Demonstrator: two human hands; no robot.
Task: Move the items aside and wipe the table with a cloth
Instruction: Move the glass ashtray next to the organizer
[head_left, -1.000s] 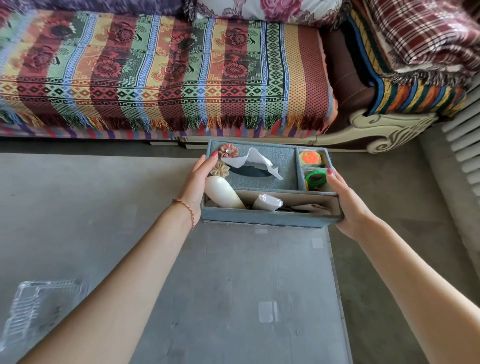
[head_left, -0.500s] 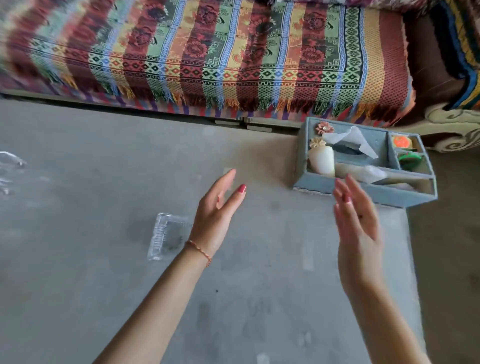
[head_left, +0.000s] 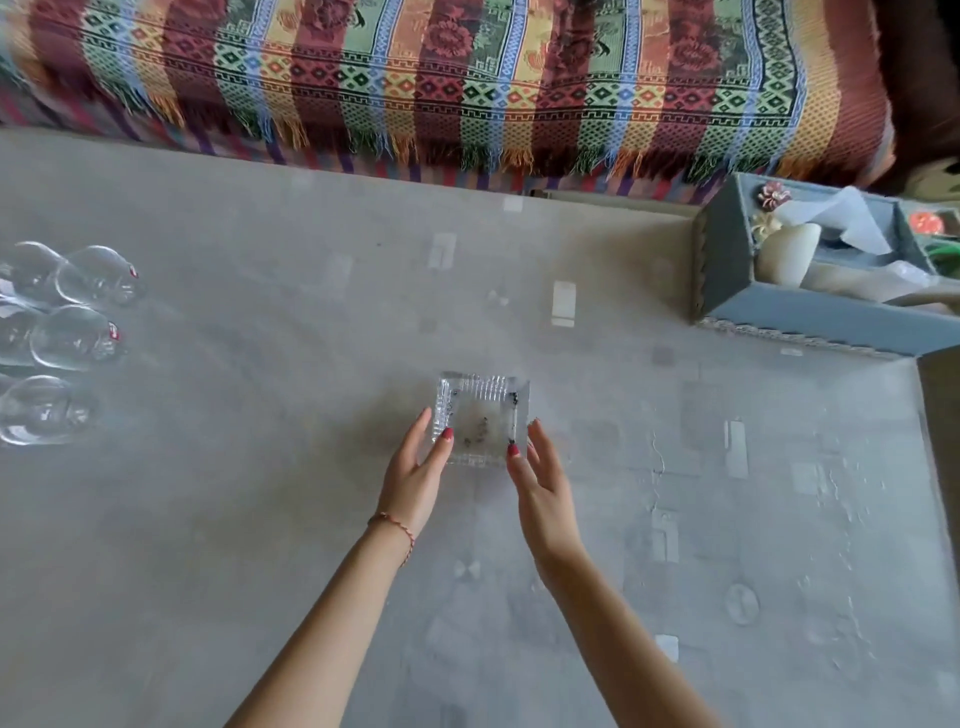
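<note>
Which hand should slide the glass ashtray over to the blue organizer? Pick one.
Right. The right hand flanks the glass ashtray on the side toward the blue organizer; the left hand would cross over.

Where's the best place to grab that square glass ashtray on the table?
Probably by the two opposite side walls of the glass ashtray, left hand and right hand coming from either side. It sits flat, its walls are ribbed, and there is ash inside, so keep it level.
</note>
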